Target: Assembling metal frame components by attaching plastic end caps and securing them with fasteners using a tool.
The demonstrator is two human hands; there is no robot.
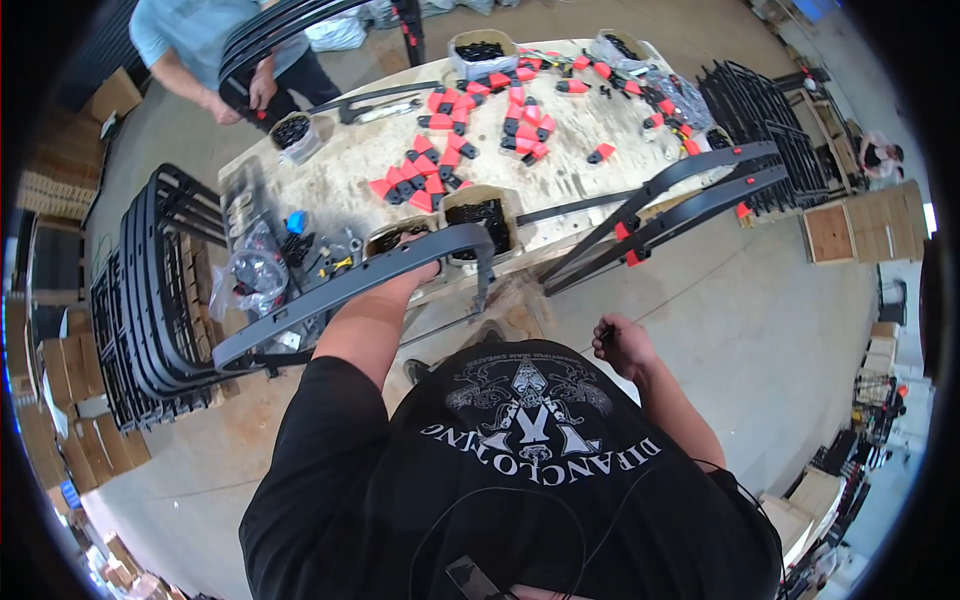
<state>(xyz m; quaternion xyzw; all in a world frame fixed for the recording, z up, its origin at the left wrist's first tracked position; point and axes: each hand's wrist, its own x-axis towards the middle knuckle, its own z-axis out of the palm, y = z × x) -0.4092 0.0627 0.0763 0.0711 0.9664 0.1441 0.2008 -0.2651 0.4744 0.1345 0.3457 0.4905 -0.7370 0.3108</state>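
Note:
My left hand (429,270) reaches into a small box of black parts (388,240) at the table's near edge. A long dark-grey curved bar (350,288) passes in front of it and hides most of its fingers. Right of that stands a second box of small black parts (480,222). My right hand (628,347) hangs over the floor in front of my body, fingers curled around a small black piece (607,333), too small to name. Several red-and-black end pieces (425,172) lie on the wooden table (345,165) beyond the boxes.
Another frame of dark bars (660,200) juts over the table's right edge. Black racks are stacked at left (150,290) and right (765,125). Across the table a co-worker (190,45) in a light-blue shirt holds black bars. A plastic bag (257,280) lies near the left corner.

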